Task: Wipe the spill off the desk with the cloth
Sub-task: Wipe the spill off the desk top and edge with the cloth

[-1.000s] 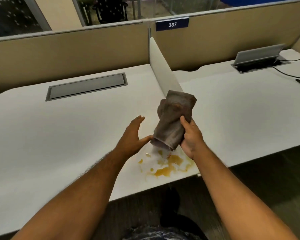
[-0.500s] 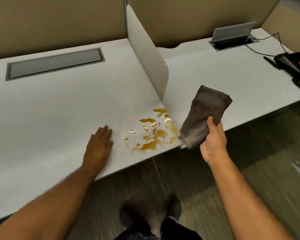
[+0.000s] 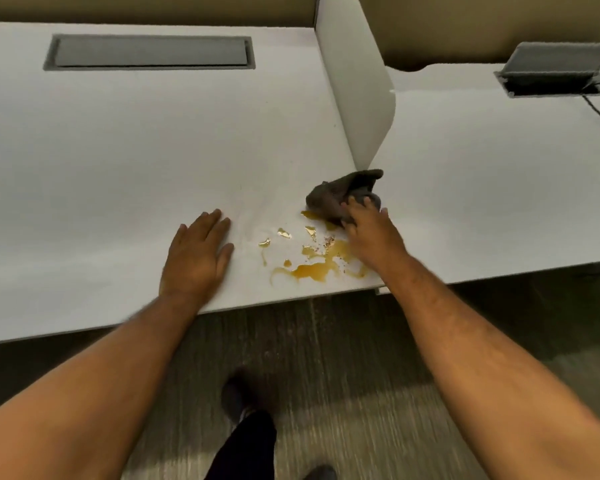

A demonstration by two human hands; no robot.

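Only the head view is on offer, looking down on a white worktop [image 3: 118, 161] with the person's two bare arms reaching in from below. The right hand [image 3: 371, 233] presses a bunched dark grey cloth [image 3: 336, 195] onto the worktop at the foot of the white divider panel [image 3: 357, 98], its grip closed over the cloth with fingers spread across the top of it. The cloth sits at the far edge of the spill [image 3: 312, 261], touching the uppermost amber streak. The left hand [image 3: 196, 254] lies flat and open on the worktop just left of the spill, holding nothing, apparently as a brace. As for progress, the wipe looks barely begun: the main amber puddle near the front edge, the scattered droplets to its left and the small reddish flecks among them all lie untouched, so nearly the whole spill is left to clear, most likely by drawing the cloth toward the front edge. A grey recessed cable hatch [image 3: 149, 51] sits at the back of the worktop, and a second one [image 3: 555, 67] stands propped open on the neighbouring surface. No brand, label or writing can be read anywhere.
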